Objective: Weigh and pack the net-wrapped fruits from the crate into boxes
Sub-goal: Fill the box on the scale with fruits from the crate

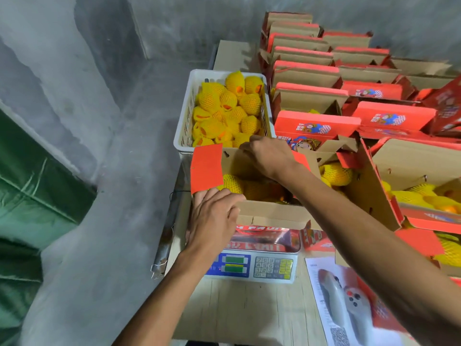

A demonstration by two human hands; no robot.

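So the open cardboard box with the red flaps (272, 213) was sitting on the digital scale with the blue front panel and keypad (252, 267), right at the near edge of the pale wooden desk (249, 308). Inside it were already a few fruits in yellow foam netting (230, 183).

The left hand (214, 218) was draped over the box's near left corner, fingers fairly straight and lying close together, flat against the cardboard just under the left red flap (206, 168). The right hand (270, 156) was reaching across to the far wall of the box, fingers curled down over its top edge, gripping it as far as I could tell.

Right behind the box was the white plastic crate (185, 126), still mostly full of the same net-wrapped yellow fruits (229, 108). Off to the right was a whole stack of open red-and-brown boxes (324, 71), some of the nearer ones with netted fruit in them. A printed leaflet (349, 308) lay on the desk near the right forearm.
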